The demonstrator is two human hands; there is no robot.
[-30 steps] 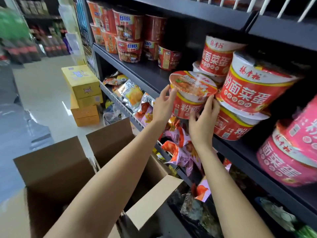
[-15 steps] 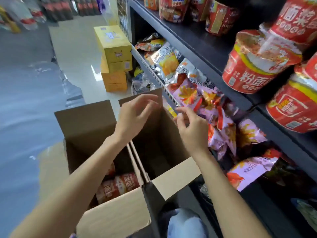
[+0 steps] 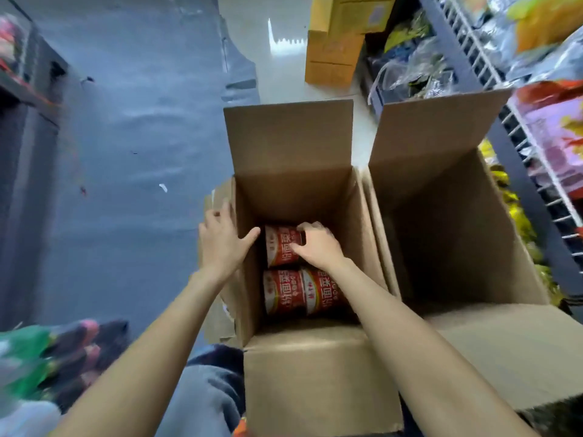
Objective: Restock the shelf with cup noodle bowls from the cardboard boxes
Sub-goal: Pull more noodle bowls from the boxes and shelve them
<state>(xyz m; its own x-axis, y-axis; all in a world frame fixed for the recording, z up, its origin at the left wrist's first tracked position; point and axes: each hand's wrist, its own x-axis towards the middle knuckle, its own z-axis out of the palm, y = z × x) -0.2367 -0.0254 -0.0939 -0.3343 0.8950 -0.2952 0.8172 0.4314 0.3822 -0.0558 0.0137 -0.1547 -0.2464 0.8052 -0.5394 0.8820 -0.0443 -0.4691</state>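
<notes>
Bowls [image 3: 303,296] are lying on their sides in the left box [image 3: 315,373]. I'm curling my right hand [image 3: 317,247] around the far bowl [image 3: 280,249], while my left hand [image 3: 220,244] is resting open-fingered on the box wall, thumb reaching inward.

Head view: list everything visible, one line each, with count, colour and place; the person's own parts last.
left cardboard box: one, brown, open, centre.
right cardboard box: one, brown, open, beside it; contents not visible.
noodle bowls: three visible, red, on their sides in the left box.
yellow cartons: stacked, top centre on the floor.
snack bags: many, mixed colours, on the wire shelf at right.
left hand: on the left box's wall.
right hand: fingers curled over the far bowl.
</notes>
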